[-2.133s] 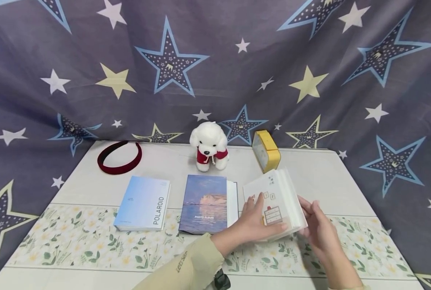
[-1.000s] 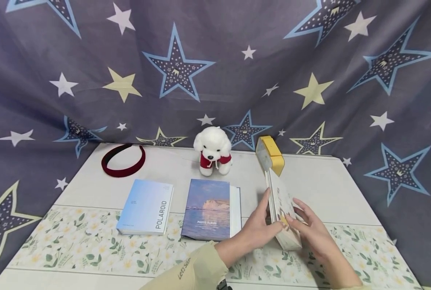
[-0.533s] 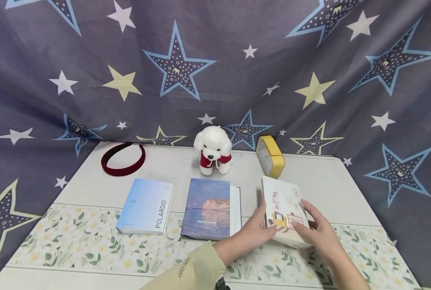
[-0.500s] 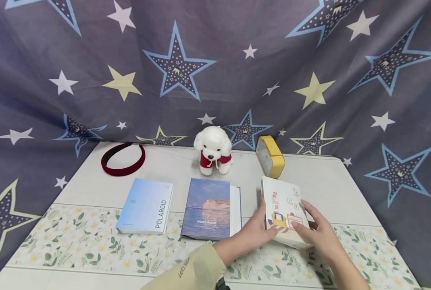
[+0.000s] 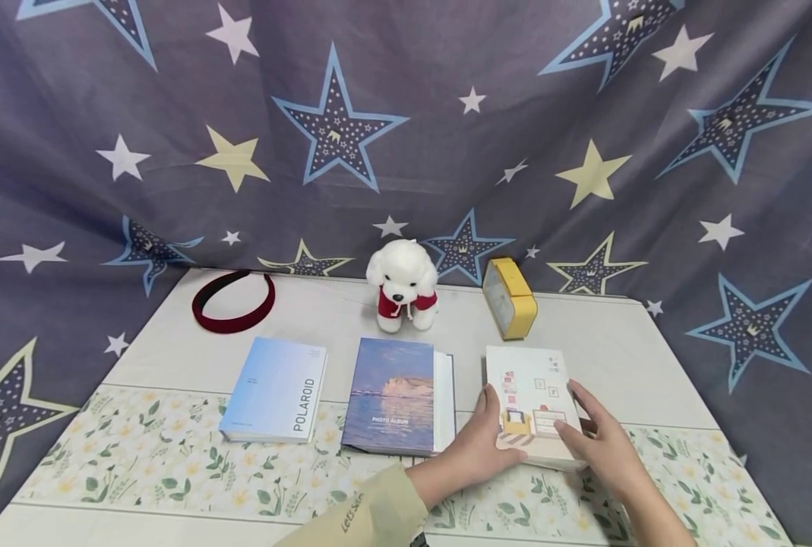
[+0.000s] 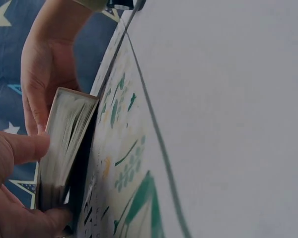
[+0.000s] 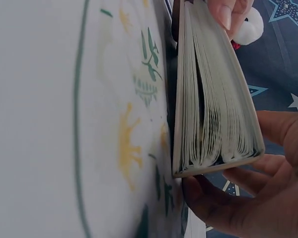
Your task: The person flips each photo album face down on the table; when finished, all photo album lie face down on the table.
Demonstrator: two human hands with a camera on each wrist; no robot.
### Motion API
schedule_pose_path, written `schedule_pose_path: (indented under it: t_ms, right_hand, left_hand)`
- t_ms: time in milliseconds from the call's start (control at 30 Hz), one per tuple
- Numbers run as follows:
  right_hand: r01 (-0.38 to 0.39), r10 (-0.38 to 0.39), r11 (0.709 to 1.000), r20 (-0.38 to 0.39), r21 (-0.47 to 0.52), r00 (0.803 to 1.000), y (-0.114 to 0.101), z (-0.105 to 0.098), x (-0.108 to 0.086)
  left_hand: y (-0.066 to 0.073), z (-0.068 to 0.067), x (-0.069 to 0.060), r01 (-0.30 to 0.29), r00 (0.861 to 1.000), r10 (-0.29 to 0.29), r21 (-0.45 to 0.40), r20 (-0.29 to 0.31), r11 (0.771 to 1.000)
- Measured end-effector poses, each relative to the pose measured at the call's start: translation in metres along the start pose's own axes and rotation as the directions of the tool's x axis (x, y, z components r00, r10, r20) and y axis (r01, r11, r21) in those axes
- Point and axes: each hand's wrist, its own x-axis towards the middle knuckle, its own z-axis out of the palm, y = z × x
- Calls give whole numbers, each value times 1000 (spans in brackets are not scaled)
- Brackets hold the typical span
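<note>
Lengthwise toward backdrop [image 5: 433,171], white album [image 5: 532,380], face-up

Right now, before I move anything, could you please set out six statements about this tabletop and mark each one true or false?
1. The right hand grips the white album. True.
2. The plush dog lies on its side. False: the plush dog is upright, facing the camera.
3. The PHOTO ALBUM book lies between the POLAROID book and the white album. True.
4. The left hand rests on the POLAROID book. False: the left hand grips the white album's left side.
5. In the head view, the yellow object stands beyond the white album. True.
6. In the head view, the red headband is right of the plush dog. False: the red headband is to the left.
</note>
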Motion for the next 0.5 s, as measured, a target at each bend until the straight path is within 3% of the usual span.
schedule_pose_path:
  t_ms: [233,500]
  right_hand:
    - [-14,14,997,-1,-71,1000,0,1,1]
    - [28,-30,992,-16,-123,999,-2,4,1]
  left_hand:
    - [3,2,0,49,998,-42,159,-48,986]
    - [13,2,2,72,997,-65,388,-32,919]
